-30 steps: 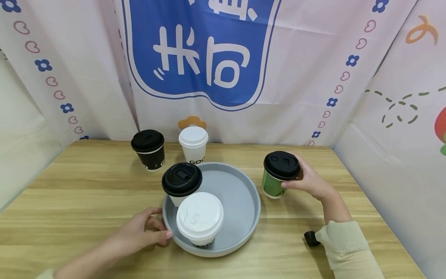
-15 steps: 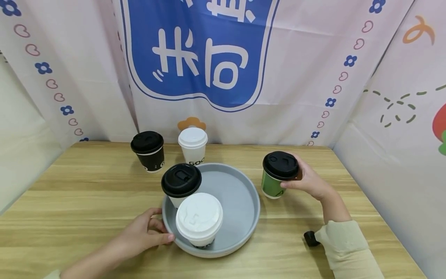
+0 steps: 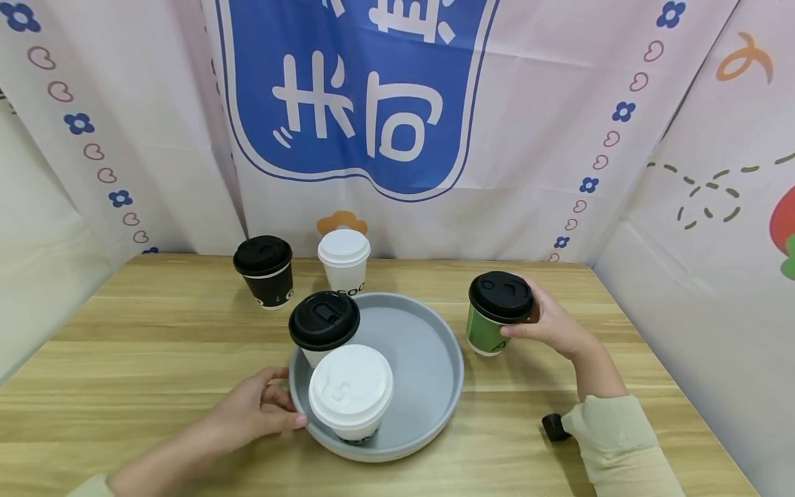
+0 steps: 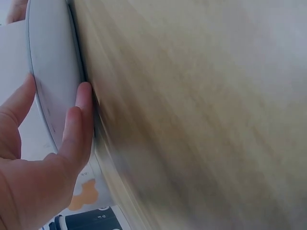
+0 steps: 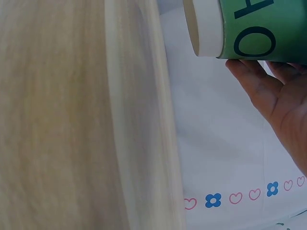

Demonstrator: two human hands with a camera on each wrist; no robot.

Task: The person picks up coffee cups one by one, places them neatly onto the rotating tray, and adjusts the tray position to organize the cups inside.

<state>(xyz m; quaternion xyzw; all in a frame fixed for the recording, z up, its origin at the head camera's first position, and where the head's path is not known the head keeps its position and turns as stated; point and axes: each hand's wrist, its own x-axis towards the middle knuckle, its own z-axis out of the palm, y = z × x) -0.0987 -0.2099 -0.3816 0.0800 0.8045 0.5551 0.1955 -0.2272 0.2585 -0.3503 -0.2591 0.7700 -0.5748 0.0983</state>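
My left hand (image 3: pixel 251 414) pinches the left edge of a round grey tray (image 3: pixel 428 386). The left wrist view has the thumb at the rim and fingertips (image 4: pixel 84 91) at the lower edge. On the tray's left side stand a paper cup with a black lid (image 3: pixel 324 321) and, in front of it, one with a white lid (image 3: pixel 350 386). To the right of the tray, my right hand (image 3: pixel 553 321) grips a green coffee cup (image 3: pixel 486 331) with a black lid. Its base shows in the right wrist view, apart from the table. Some right fingers are hidden behind it.
Behind the tray stand a black paper cup (image 3: pixel 268 283) with a black lid and a white cup (image 3: pixel 344 262) with a white lid. A small black object (image 3: pixel 555 427) is beside the right sleeve. A printed curtain (image 3: pixel 522 138) hangs at the wooden table's (image 3: pixel 155 345) far edge.
The front white-lidded cup has shifted slightly left on the tray. Both hands keep nearly the same place, the left on the tray and the right round the green coffee cup.
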